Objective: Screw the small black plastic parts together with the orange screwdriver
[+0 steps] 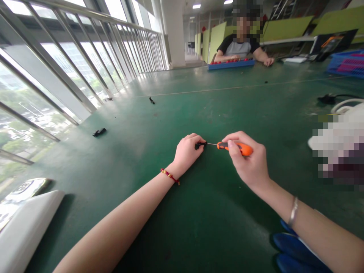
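Screwdriver [243,148]: slim metal shaft, smooth plastic-looking handle
Desk [136,140]: smooth green top, softly glossy
Railing [88,12], upper left of the frame: polished metal
Bangle [293,212], lower right: shiny silvery metal

Left grip [186,152] in a pinch, back upward — right grip [251,161] opposite, half-curled.

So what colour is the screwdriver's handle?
The screwdriver's handle is bright orange with dark patches, seen in the head view.
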### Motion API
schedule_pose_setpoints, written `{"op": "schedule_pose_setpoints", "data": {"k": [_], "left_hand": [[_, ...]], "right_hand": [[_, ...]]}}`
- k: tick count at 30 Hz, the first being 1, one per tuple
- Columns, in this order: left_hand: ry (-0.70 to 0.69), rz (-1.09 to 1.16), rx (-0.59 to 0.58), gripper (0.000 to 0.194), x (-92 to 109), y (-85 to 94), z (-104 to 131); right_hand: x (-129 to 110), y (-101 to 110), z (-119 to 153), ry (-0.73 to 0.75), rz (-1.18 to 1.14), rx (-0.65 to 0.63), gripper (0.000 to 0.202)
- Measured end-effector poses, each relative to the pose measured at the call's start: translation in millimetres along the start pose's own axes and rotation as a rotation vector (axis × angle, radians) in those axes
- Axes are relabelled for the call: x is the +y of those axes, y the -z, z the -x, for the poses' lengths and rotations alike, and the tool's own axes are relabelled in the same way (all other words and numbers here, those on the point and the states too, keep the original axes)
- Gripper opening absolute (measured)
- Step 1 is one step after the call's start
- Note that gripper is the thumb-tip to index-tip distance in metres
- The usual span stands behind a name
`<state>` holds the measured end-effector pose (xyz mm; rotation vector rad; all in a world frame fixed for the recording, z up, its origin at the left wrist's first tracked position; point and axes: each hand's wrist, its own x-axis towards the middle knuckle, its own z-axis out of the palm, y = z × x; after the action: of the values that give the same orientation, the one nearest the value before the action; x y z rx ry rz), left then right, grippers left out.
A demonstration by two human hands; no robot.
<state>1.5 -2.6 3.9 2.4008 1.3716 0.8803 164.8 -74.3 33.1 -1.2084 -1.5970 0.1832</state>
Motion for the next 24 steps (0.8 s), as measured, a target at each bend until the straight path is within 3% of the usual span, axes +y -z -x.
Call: {"op": "schedule_pose_setpoints", "data": {"k": [2,5,13,17,20,24], "left_hand": [[-0.003,0.001,-0.002,0.015,0,-0.1,0],[-0.011,0.005,-0.005,0.015,-1,-0.2,-1],[-0.002,0.005,-0.001,0.015,-1,-0.2,-1],[0.005,0.004,0.0,0.015,-1,-0.1,-2],[-0.001,0.005,-0.004,0.015,-1,-0.1,-2],[-0.004,0.007,-0.007,0.016,-1,-0.2,-2]], "right_hand": [[8,0,6,0.001,-0.033,0.043,0.01],[19,-2,11,0.015,-0.063,0.172,0.016],[21,-5,14,0.037,-0.06,0.116,0.004],[20,-7,11,0.113,-0.111,0.207,0.024],[21,-8,10,0.069,-0.124,0.163,0.029],[19,-6,11,0.021,-0.05,0.06,0.007]]}}
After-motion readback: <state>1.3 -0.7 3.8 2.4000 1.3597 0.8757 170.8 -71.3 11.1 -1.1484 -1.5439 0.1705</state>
